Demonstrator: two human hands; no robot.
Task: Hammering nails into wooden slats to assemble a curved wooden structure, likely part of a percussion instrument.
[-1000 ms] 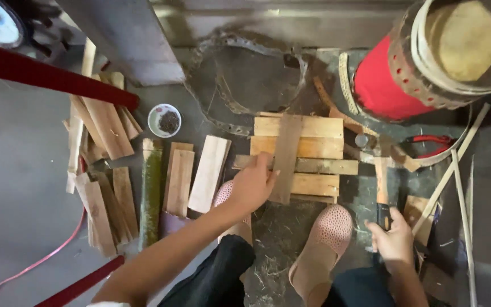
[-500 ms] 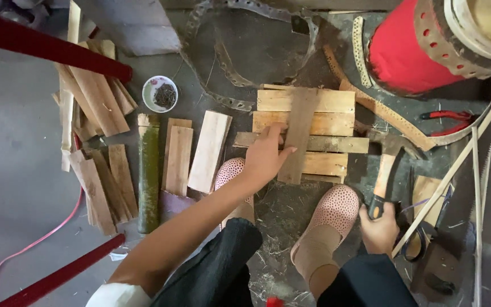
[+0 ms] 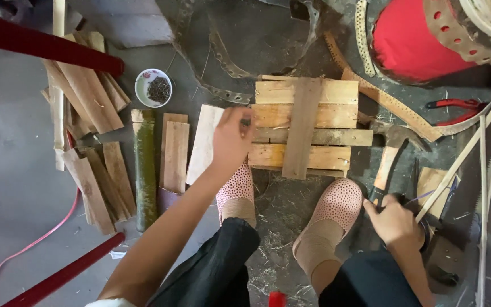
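Since half a second ago, left hand (image 3: pixel 231 139) is sliding off the slat panel's middle toward its left edge, and right hand (image 3: pixel 396 219) is staying low by the right knee, near the floor's right edge.

Slat panel (image 3: pixel 305 128) is lying flat mid-floor, just beyond the two pink slippers (image 3: pixel 339 202): four pale horizontal boards under one grey vertical cross batten (image 3: pixel 302 128). Judging it stiff and moderately heavy, rough and splintery, not fragile; best taken by its outer edges, where the boards overhang.

Hammer (image 3: pixel 390 153) is lying just right of the panel, wooden handle pointing at the right hand, steel head touching the panel's right end. Head-heavy, rigid; handle's lower end is the place to hold.

Loose planks (image 3: pixel 174 153) and a green bamboo length (image 3: pixel 144 165) are lying left of the panel, light and stiff.

Small bowl of nails (image 3: pixel 153 88) is sitting toward the far left, easy to tip.

Left grip is narrow, fingertips pinched on something small and dark at the panel's left edge, cannot tell what. Right grip is curled at the hammer handle's end, beside a dark tool; cannot tell whether it is closed on either.
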